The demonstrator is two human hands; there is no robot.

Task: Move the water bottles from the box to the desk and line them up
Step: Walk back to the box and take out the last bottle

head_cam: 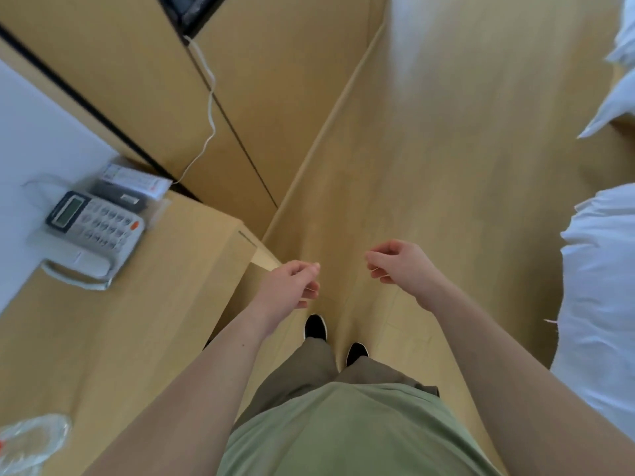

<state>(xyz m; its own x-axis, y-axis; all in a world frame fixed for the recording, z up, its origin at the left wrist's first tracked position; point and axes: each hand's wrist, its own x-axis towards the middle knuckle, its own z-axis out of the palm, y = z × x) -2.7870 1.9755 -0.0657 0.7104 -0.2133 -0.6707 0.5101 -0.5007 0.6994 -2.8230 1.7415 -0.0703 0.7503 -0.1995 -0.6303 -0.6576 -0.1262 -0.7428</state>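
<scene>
Here we see both hands held out over the floor [446,166], neither grasping anything: the left hand [292,286] and the right hand [398,264] hang with fingers loosely curled (relaxed, not clenched). On the desk [137,338], a clear water bottle [32,441] lies near its front edge, blurred; a telephone [91,231] sits at the far edge.

Pale wood floor [446,166] runs ahead. Light wood desk [120,338] at left carries telephone [92,228]. Wood cabinet panels [137,80] behind, white cable [209,108] hanging. White bedding [604,286] at right.
</scene>
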